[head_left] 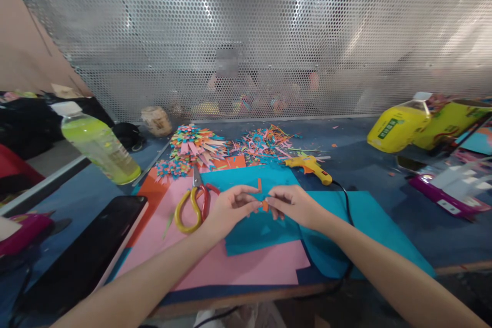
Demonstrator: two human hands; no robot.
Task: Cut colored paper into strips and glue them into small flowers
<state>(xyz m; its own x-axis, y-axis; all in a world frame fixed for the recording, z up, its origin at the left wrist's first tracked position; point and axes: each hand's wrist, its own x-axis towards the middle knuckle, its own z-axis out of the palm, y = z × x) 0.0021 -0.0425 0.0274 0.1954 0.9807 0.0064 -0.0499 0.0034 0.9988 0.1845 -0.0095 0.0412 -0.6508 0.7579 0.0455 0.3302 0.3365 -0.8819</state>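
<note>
My left hand [239,204] and my right hand [289,202] meet over a blue paper sheet [246,241]. Between their fingertips is a small orange paper strip [265,205], pinched from both sides. Another bit of orange paper [259,185] shows just above the fingers; whether the two pieces join I cannot tell. Left of my left hand lie scissors [188,215] with one yellow and one red handle. A yellow glue gun [309,166] rests beyond my right hand, its black cord running toward the table edge. Pink paper [154,251] lies under the blue sheet.
Colourful folded paper pieces [196,143] and a heap of paper scraps [265,143] lie near the perforated metal panel [246,25]. A bottle [100,143] and a black phone [88,251] are at left. A yellow jug [400,125] and purple box [442,197] stand right.
</note>
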